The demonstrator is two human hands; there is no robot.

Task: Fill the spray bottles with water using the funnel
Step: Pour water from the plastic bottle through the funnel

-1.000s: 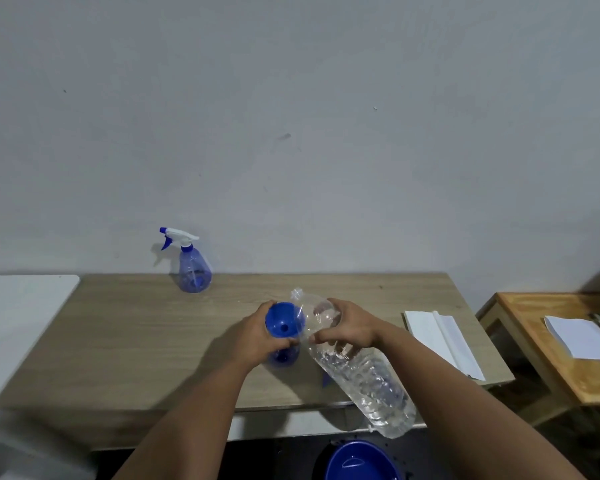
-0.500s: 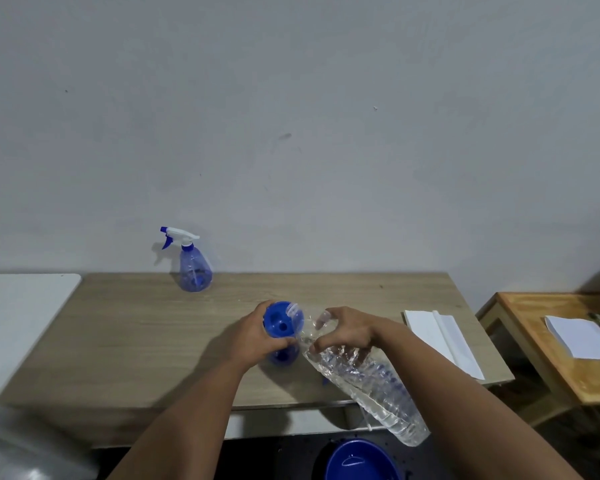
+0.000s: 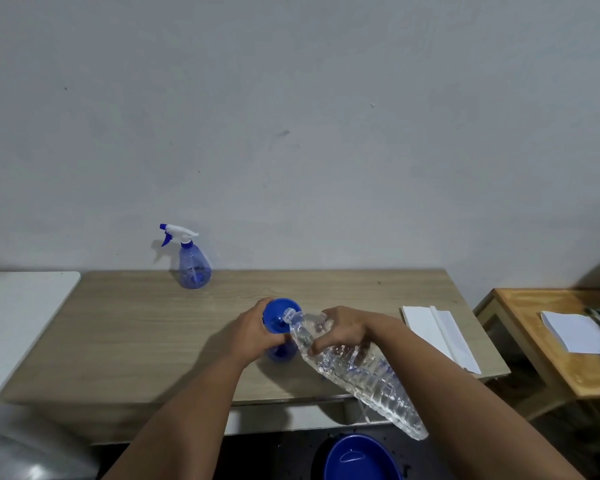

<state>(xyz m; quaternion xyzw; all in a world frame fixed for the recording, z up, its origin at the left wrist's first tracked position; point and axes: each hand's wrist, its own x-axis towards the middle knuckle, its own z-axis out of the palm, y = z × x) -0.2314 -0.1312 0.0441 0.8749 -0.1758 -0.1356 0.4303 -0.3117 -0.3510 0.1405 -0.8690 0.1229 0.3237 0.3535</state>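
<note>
**We tip the big bottle at the blue funnel**

At the back of the counter (image 3: 125,327) we see a blue spray bottle (image 3: 192,268) with a white and blue trigger top. It stands up straight, close to the wall (image 3: 291,116), well apart from our hands. On the right side of the counter lies a folded white paper (image 3: 437,334). Down low, under the front edge, we see a round blue tub (image 3: 359,459). To the right stands a small wooden table (image 3: 548,344) with a white pad of paper (image 3: 575,332) on it. To the left there is a white surface (image 3: 18,306) just beside the counter.

The counter is light brown wood. The wall behind it is plain grey with a few small marks.

Our left hand (image 3: 253,332) curls around the blue funnel (image 3: 278,315). The funnel sits on top of a second blue spray bottle (image 3: 280,352), and our hand hides most of that bottle. Our right hand (image 3: 342,329) grips the neck end of a big clear water bottle (image 3: 357,372). The water bottle is tilted, with its open mouth over the rim of the funnel and its bottom end sticking out past the front edge of the counter. We cannot tell if water is running out.
</note>
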